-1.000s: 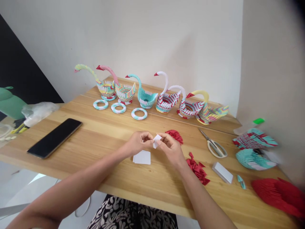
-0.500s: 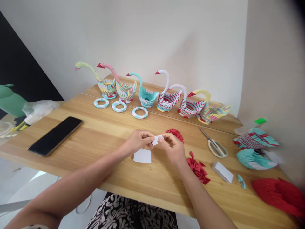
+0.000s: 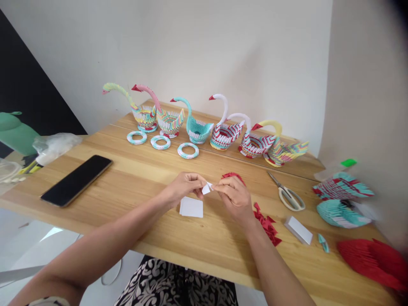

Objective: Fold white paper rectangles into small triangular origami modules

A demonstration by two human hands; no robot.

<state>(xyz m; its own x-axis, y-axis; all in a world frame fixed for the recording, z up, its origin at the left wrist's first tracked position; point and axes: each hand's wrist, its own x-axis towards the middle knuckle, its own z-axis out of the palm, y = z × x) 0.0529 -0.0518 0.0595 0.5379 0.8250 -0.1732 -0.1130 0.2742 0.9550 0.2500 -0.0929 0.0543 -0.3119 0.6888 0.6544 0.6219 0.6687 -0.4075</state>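
A small folded piece of white paper [image 3: 206,188] is held above the wooden table between my two hands. My left hand [image 3: 190,185] pinches its left side with thumb and fingertips. At the right side, the fingers of my right hand [image 3: 234,196] are closed on its edge, where a crease or flap stands up. Just below lies a short stack of white paper cards [image 3: 191,207]. Red folded paper pieces [image 3: 267,225] are heaped beside my right wrist, and a second red heap [image 3: 234,175] is partly hidden behind my right hand.
Several paper swans [image 3: 198,129] line the back, with paper rings [image 3: 188,150] before them. A phone [image 3: 77,180] lies left. Rightward are scissors [image 3: 288,196], a white paper block [image 3: 298,230], a small teal piece [image 3: 323,243], teal paper parts [image 3: 338,212] and a red paper part [image 3: 371,261].
My right hand has turned and shifted slightly right, now covering more of the red heaps. The white paper has tilted, with a sharper fold showing. The left hand has barely moved.
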